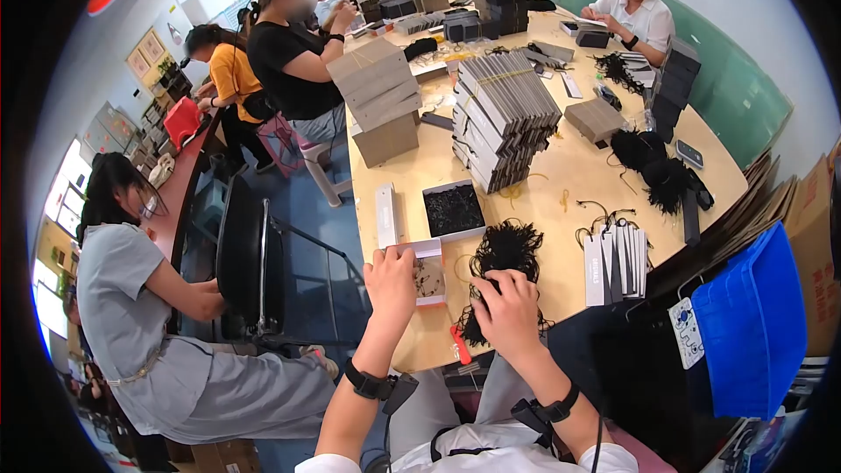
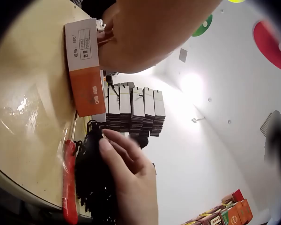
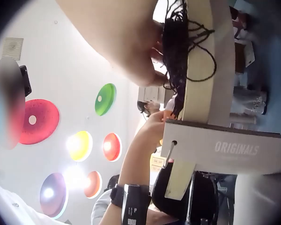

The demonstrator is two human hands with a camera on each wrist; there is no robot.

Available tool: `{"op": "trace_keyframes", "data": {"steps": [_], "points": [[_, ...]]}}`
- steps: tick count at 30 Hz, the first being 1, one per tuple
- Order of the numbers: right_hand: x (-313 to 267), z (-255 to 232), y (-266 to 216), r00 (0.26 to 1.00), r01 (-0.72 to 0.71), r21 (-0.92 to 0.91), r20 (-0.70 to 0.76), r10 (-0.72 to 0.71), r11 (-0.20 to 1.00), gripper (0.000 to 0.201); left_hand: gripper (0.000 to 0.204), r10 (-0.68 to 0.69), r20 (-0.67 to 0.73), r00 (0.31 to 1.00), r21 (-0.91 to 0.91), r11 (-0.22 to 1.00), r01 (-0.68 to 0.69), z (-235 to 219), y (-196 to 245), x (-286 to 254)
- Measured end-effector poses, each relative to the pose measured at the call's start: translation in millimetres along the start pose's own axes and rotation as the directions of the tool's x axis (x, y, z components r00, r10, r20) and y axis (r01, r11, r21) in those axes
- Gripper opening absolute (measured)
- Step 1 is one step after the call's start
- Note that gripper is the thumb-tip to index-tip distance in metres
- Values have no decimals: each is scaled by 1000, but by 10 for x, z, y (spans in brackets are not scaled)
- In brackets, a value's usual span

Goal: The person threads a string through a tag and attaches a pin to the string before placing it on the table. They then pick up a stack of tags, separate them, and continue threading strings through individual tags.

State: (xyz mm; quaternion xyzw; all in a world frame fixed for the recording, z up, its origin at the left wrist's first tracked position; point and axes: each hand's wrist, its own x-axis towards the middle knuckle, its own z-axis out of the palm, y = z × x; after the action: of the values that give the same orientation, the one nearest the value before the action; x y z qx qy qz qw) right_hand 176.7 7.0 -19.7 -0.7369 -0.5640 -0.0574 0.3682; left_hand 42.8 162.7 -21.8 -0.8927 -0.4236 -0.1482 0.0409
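My left hand (image 1: 392,285) reaches over the edge of a small white-and-orange box (image 2: 85,91) with small metal pieces (image 1: 427,278) scattered inside. Its fingertips are mostly hidden by the hand and box wall, so I cannot tell whether they pinch a piece. My right hand (image 1: 510,311) rests on a bundle of black cords (image 1: 508,245), fingers loosely bent and spread. In the left wrist view its thumb and index tip lie right beside the cord loops. A red-handled tool (image 1: 460,346) lies by the table edge, between the box and the cords.
Behind the boxes stands a tall strapped stack of grey tags (image 1: 504,114). An open box of black bits (image 1: 454,210) and a long white box (image 1: 386,215) sit ahead. White "ORIGINALS" tags with cords (image 1: 616,267) stand at right. A seated person (image 1: 166,298) is at left.
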Motion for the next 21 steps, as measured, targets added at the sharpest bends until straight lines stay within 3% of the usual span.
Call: {"op": "trace_keyframes", "data": {"steps": [2, 10, 12, 15, 21], "points": [[7, 115, 30, 1000, 6, -59, 26, -4, 998, 18, 12, -2, -10, 1000, -22, 1000, 2, 7, -9, 11], [21, 24, 155, 998, 3, -14, -68, -4, 1000, 9, 15, 15, -74, 997, -115, 993, -24, 96, -43, 53], [18, -13, 155, 998, -19, 0, -62, 19, 1000, 9, 17, -38, 0, 999, -134, 990, 38, 66, -5, 69], [-27, 5, 158, 999, -36, 32, -32, 37, 999, 8, 16, -58, 1, 998, -123, 991, 58, 131, -22, 100], [-60, 44, 218, 1000, -9, 34, -16, 9, 999, 6, 11, -24, 39, 999, -164, 986, 30, 164, -80, 122]]}}
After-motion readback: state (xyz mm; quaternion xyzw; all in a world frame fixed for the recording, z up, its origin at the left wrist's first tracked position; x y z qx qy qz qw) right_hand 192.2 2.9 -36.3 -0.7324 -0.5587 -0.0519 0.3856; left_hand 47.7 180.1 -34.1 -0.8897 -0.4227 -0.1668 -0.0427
